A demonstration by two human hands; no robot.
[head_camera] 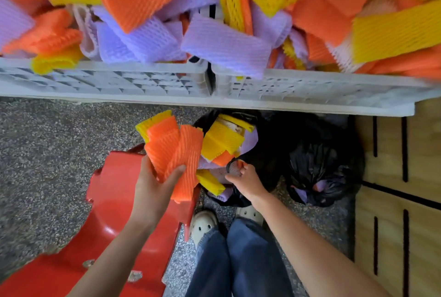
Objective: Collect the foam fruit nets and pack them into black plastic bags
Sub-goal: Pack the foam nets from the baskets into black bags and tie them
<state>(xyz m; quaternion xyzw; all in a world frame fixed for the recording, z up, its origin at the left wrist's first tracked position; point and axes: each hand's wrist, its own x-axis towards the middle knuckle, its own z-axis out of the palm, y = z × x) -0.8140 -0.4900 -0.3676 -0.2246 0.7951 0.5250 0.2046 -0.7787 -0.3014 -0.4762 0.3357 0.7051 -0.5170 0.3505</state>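
Your left hand (pixel 157 184) was closed around a bunch of foam nets (pixel 174 151), thumb on one side and fingers on the other. Most of the bunch was orange, with one yellow net peeking out at the far end. The nets were soft, flat strips with bumpy ridges like a waffle. Their long way ran from your palm up toward the crates, tilted a bit to the left, and the near ends hung down past your fingers.

Your right hand (pixel 245 179) pinched the thin, shiny rim of the open black bag (pixel 260 153) and held it up. The bag sat on the floor just beside the bunch, to its right. Yellow, purple and orange nets lay crumpled inside it, pointing every which way.

A second black bag (pixel 319 172), wrinkly and tied at the top, sat to the right of the open one, with a bit of purple foam showing.

Two white plastic crates (pixel 124 82) with grid walls stood side by side above, heaped with orange, yellow and purple nets. A smooth red plastic chair (pixel 112 201) was under your left arm. The floor (pixel 47 141) was speckled grey stone.
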